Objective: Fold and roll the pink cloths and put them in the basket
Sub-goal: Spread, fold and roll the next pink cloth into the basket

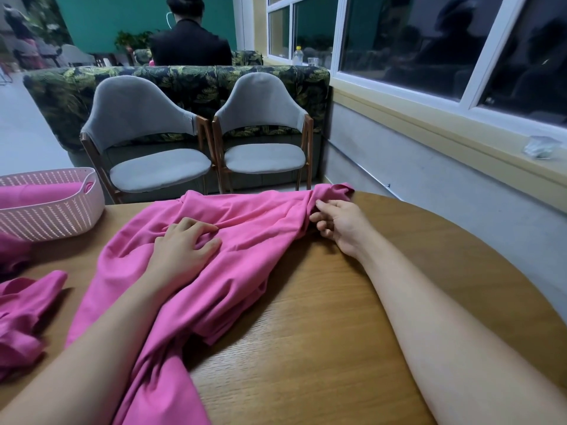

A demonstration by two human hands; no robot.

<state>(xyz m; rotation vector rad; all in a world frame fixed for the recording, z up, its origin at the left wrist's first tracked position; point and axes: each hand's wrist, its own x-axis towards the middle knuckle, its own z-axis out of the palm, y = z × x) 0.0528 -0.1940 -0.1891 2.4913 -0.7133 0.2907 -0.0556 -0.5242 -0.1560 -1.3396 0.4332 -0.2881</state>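
A large pink cloth (245,228) lies rumpled across the wooden table (322,317), running from the far edge down to the near edge. My left hand (184,243) rests on its middle with fingers spread and slightly bent into the fabric. My right hand (337,225) pinches the cloth's far right edge with curled fingers. A pink perforated basket (61,216) stands at the far left of the table with a rolled pink cloth (36,191) inside. Another crumpled pink cloth (21,305) lies at the left edge.
Two grey chairs (153,142) stand just beyond the table's far edge, in front of a leaf-patterned sofa (190,78). A wall with a window sill (460,139) runs along the right. A person in black sits far behind.
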